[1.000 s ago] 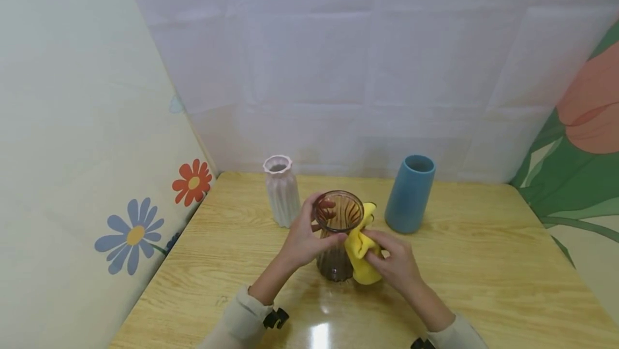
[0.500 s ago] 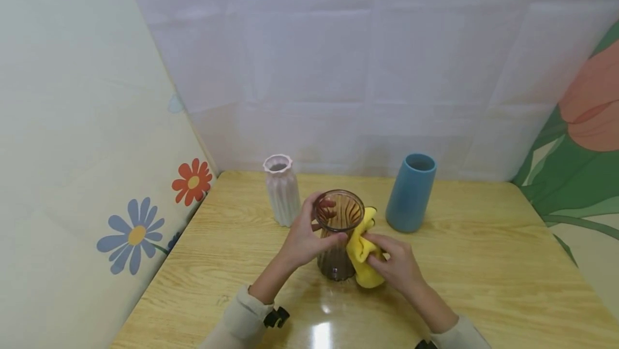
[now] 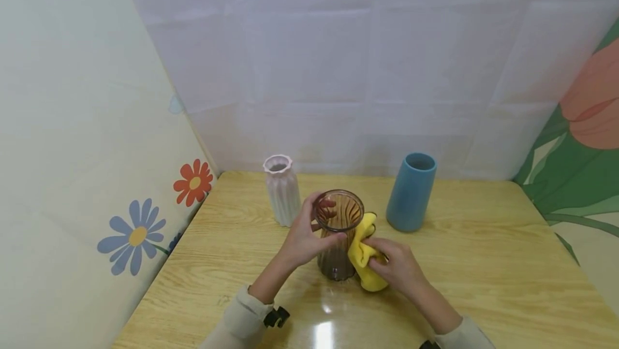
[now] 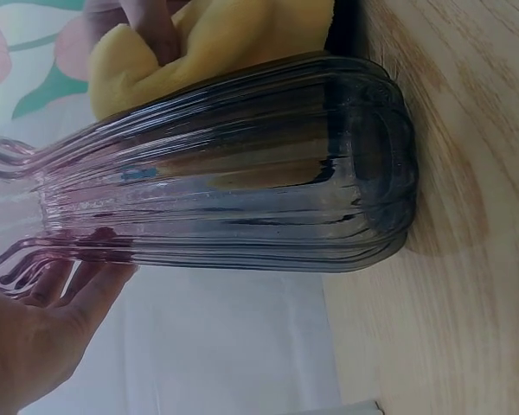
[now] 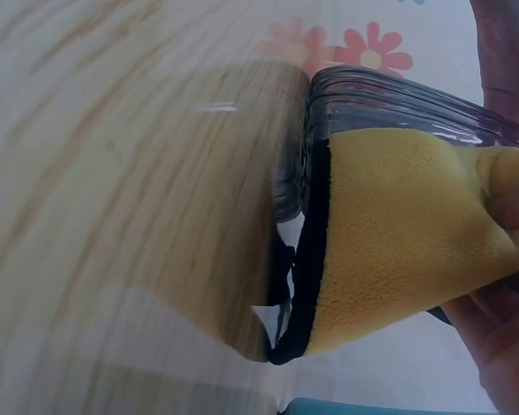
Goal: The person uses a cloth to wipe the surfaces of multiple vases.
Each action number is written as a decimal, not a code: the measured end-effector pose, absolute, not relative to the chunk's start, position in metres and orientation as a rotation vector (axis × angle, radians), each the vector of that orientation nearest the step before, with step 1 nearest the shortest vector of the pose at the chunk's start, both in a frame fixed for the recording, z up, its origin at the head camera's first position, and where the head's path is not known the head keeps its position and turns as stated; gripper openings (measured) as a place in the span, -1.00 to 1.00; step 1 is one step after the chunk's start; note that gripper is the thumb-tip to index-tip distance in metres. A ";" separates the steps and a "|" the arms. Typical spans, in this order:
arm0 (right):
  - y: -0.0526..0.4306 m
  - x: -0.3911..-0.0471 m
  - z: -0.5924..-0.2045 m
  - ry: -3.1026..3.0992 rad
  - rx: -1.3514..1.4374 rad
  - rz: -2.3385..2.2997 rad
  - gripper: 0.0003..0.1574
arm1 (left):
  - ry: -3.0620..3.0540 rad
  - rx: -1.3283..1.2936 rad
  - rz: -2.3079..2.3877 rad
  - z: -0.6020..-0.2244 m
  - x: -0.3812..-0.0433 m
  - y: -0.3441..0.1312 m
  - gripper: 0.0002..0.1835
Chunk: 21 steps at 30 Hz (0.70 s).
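Note:
A ribbed, see-through glass vase [image 3: 336,260], tinted purple-brown, stands upright near the middle of the table. My left hand [image 3: 304,239] grips it just below the flared rim, thumb in front and fingers round the far side. In the left wrist view the ribbed vase [image 4: 242,190] fills the middle, its base at the wood. My right hand [image 3: 398,266] pinches a folded yellow cloth [image 3: 362,255] against the vase's right side. The right wrist view shows the cloth [image 5: 398,233] with its dark hem hanging close over the tabletop, covering part of the vase.
Behind the left hand a pale pink fluted vase [image 3: 282,193] stands on the wooden table [image 3: 483,263]. A matte blue vase [image 3: 411,193] is at the back right. A white sheet [image 3: 300,59] hangs behind the table, with flower-printed walls at both sides.
My right hand has shifted slightly down and to the right with the yellow cloth, along the vase's side. The left hand and the vase have stayed in place.

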State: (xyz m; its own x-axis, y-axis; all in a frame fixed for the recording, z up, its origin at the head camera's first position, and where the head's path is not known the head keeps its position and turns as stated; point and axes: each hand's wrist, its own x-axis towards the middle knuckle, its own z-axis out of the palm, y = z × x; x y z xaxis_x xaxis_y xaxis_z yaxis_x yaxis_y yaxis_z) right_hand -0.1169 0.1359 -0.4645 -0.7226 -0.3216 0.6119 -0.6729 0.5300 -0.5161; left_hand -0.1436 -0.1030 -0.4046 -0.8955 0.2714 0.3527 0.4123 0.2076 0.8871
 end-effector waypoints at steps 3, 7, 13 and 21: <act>0.137 -0.116 -0.463 -2.385 0.804 1.068 -0.52 | -2.347 -0.671 -1.786 -0.405 -0.143 -0.103 -0.04; 0.139 -0.115 -0.463 -2.468 0.803 1.055 -0.52 | -2.350 -0.675 -1.795 -0.404 -0.143 -0.103 -0.04; 0.141 -0.116 -0.463 -2.505 0.870 0.977 -0.57 | -2.341 -0.684 -1.804 -0.405 -0.143 -0.103 -0.04; 0.143 -0.120 -0.463 -2.634 0.920 0.822 -0.64 | -2.342 -0.687 -1.797 -0.405 -0.142 -0.103 -0.06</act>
State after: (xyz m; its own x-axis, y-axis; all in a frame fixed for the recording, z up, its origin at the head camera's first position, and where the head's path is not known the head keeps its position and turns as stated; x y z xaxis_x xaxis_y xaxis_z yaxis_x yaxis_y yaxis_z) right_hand -0.1202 0.1431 -0.4630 -0.7758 -0.4998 0.3852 -0.6302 0.6452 -0.4320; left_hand -0.1425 -0.1032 -0.4051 -0.8914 0.2837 0.3534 0.4147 0.1962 0.8885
